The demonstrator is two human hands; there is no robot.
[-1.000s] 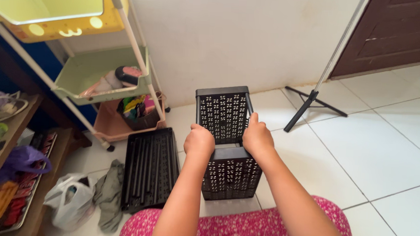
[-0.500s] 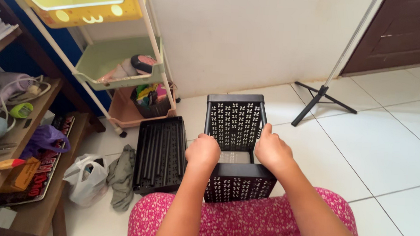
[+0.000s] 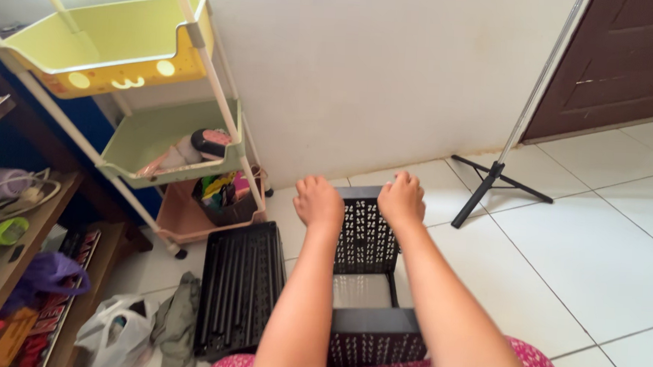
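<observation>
A black plastic rack frame (image 3: 367, 241) with perforated end panels lies on the white tiled floor in front of my lap. My left hand (image 3: 318, 202) is closed over the top left corner of its far panel. My right hand (image 3: 402, 198) grips the top right corner of that same panel. The near panel (image 3: 374, 344) sits just before my knees, partly hidden by my forearms. A black slatted shelf tray (image 3: 239, 283) lies flat on the floor just left of the frame, untouched.
A three-tier trolley (image 3: 158, 134) with yellow, green and pink baskets stands at the left against the wall. Wooden shelves (image 3: 9, 264) with clutter, a white plastic bag (image 3: 114, 332) and a grey cloth (image 3: 176, 324) are lower left. A tripod stand (image 3: 494, 177) and brown door (image 3: 623, 65) are right.
Both hands slid from the frame's side rails forward to the top of the far panel. The view tilted, so the frame now sits lower in the picture.
</observation>
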